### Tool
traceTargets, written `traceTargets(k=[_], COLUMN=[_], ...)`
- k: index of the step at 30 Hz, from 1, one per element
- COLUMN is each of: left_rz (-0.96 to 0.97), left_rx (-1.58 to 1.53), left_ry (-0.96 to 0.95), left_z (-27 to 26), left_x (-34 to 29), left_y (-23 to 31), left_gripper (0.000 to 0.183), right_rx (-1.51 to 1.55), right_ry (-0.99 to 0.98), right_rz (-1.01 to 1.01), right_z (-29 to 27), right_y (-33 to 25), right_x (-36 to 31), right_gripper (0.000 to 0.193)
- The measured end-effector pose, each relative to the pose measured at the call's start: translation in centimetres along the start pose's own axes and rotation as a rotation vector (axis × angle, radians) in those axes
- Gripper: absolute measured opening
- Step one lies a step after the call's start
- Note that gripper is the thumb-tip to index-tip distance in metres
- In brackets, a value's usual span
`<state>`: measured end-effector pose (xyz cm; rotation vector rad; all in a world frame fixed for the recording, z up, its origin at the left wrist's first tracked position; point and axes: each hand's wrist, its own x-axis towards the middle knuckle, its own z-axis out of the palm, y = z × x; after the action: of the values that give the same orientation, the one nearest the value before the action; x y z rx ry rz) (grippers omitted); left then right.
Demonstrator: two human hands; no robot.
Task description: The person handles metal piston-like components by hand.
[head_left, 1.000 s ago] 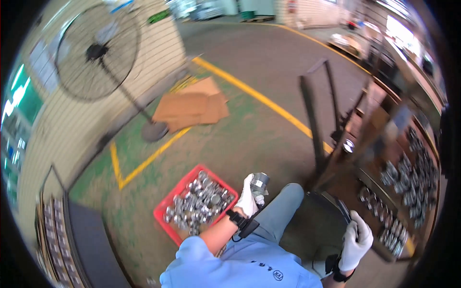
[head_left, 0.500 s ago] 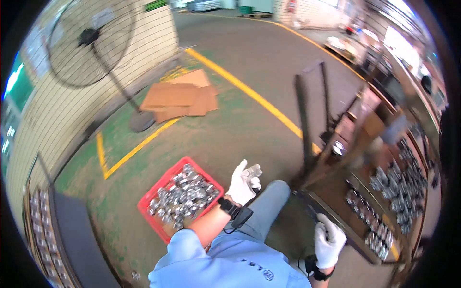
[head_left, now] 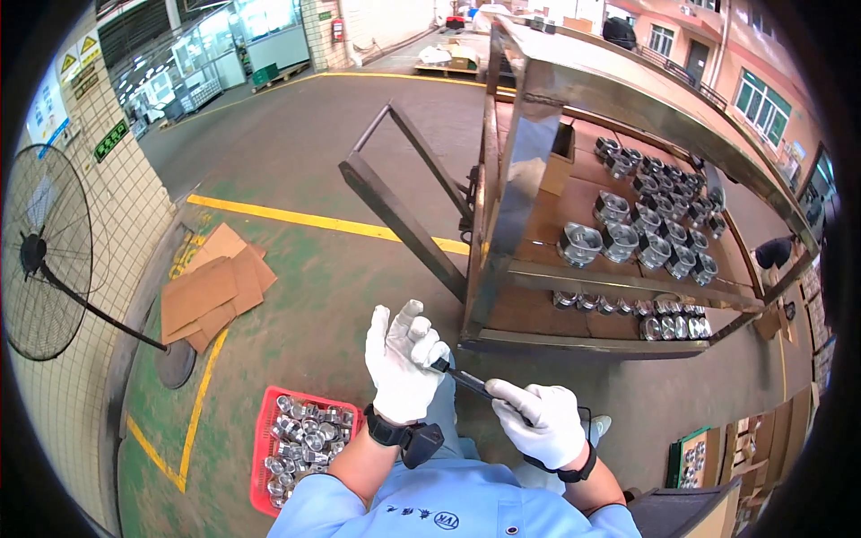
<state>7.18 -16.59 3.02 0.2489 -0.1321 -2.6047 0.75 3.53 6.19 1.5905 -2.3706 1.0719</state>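
My left hand (head_left: 403, 363), in a white glove, is raised in front of me beside the red basket (head_left: 261, 448). Its thumb stands apart while the other fingers curl inward; what they hold, if anything, cannot be made out. My right hand (head_left: 543, 423), also gloved in white, is closed around a slim black hand tool (head_left: 470, 381). The tool slants up to the left, and its far end meets the curled fingers of my left hand. Shiny metal pistons (head_left: 312, 439) lie heaped in the basket on the floor.
A metal-framed cart (head_left: 538, 152) with a handle (head_left: 399, 215) stands to the right, rows of pistons (head_left: 619, 240) on its shelves. Flattened cardboard (head_left: 206, 291) and a pedestal fan (head_left: 36, 253) are at left. Lower right, a box of parts (head_left: 692, 459) stands near a dark panel (head_left: 682, 511).
My view has swung right toward the cart. My hands have come together, with the right-hand tool now at the left fingers. The shiny metal piece seen in my left hand is no longer visible.
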Motion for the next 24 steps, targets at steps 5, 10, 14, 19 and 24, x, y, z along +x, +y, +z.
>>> traceTargets(k=[5, 10, 14, 19, 24], left_rz=[0.149, 0.325, 0.34, 0.219, 0.036], left_rx=[0.169, 0.204, 0.433, 0.555, 0.63], left_ry=[-0.047, -0.405, -0.575, -0.433, -0.409], left_z=[1.6, 1.6, 1.6, -0.7, -3.2], left_x=[-0.7, -1.3, 0.5, 3.9, 3.5], left_y=[-2.9, -3.6, -4.2, -2.0, -0.3], left_gripper=[0.044, 0.044, 0.048, 0.038, 0.031], right_rx=[0.42, 1.244, 1.075, 0.091, -0.398], right_ry=[0.111, 0.052, -0.017, 0.458, 0.486], right_rz=[0.202, 0.722, 0.765, 0.379, 0.262], right_z=[2.4, 0.1, -4.2, -9.0, -12.4], right_y=[1.9, 0.8, 1.6, 6.2, 13.1], right_x=[-1.8, -1.5, 0.0, 4.7, 17.3], right_gripper=[0.026, 0.03, 0.028, 0.018, 0.024])
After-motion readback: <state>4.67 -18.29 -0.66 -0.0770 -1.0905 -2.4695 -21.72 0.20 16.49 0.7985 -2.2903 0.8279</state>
